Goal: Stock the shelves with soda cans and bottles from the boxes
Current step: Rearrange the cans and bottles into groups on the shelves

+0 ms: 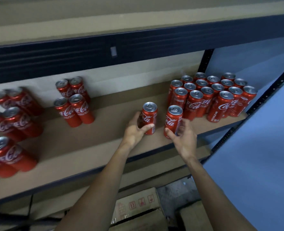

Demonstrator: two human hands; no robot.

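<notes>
Far-left cans (13, 117) are blurred, so the count is uncertain. The left hand (134, 129) wraps an upright can (149, 117) on the shelf (88, 147), apart from other stock. The right hand (182, 135) grasps a second can (173, 120), slightly tilted, just beside the packed block (211, 97) at the right end. Risk: pushed in crooked, it could topple the front row off the near edge.
</notes>
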